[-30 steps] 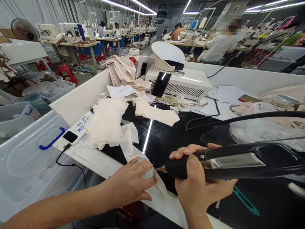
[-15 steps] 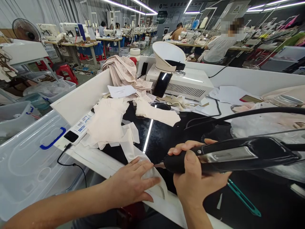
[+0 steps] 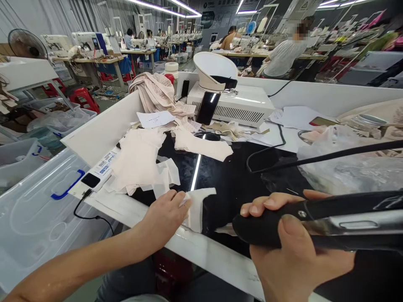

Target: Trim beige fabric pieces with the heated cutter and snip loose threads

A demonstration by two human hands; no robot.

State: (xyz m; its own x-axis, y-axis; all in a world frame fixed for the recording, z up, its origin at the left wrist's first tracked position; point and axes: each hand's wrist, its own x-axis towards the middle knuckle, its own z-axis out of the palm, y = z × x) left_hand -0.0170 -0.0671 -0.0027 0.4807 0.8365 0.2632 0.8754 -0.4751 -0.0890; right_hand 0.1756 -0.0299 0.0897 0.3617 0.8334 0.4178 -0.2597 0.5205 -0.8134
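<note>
Left hand (image 3: 166,218) grasps a pale fabric piece (image 3: 197,212), likely soft, light, best held edgewise; right hand (image 3: 296,256) clasps a black handheld tool (image 3: 343,224).

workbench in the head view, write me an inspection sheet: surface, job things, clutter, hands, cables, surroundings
Surface: glossy black tabletop with a streak of light reflection.
Job things: pale piece near the front edge; black handheld tool to its right.
Clutter: pale cut stack, phone tilted before a white box, plastic bag at right.
Hands: left hand holds the pale piece; right hand grips the black handheld tool.
Cables: black cord loops at right; thin cable hangs off the left side.
Surroundings: clear plastic bin at left; sewing machines and co-workers behind.
</note>
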